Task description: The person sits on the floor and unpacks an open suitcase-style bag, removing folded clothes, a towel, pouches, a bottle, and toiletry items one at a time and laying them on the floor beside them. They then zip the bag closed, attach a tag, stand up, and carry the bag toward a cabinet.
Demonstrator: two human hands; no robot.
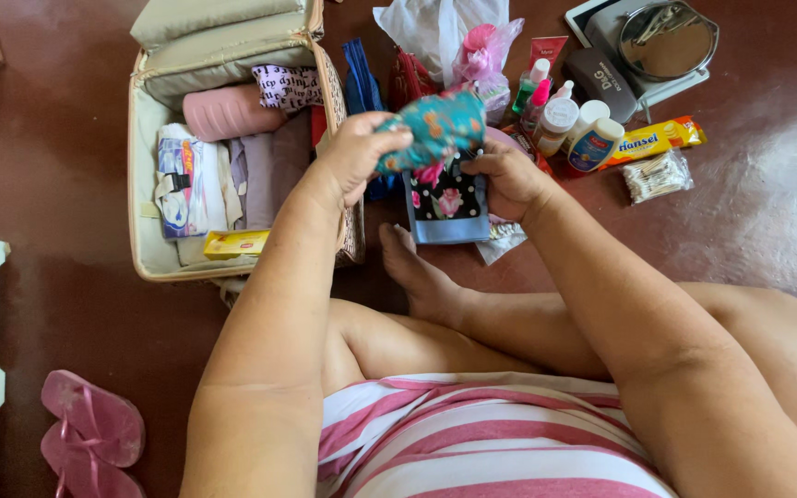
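An open suitcase [232, 148] lies on the dark red floor [76, 304], packed with folded clothes, a pink roll [228, 112] and a yellow box [235, 243]; to its right a scatter of toiletries is spread out, among them small bottles [565, 124], a round mirror [668, 41], a yellow packet [654, 140] and a bag of cotton swabs [657, 175]. Between these, a teal patterned cloth bundle [437, 124] is held just above a black floral pouch [446, 205] with a blue edge, which stands on the floor near the person's foot [422, 277]. The left hand [357, 152] is closed over the bundle's left end, fingers curled around it; the right hand [509, 180] is pinched on the pouch's upper right rim, seemingly holding its mouth open, though the opening is hidden behind the bundle. The step in hand is judged to be the bundle being fitted into the pouch. For that, the bundle would need to be kept tightly rolled and lined up with the mouth while the rim is held wide.
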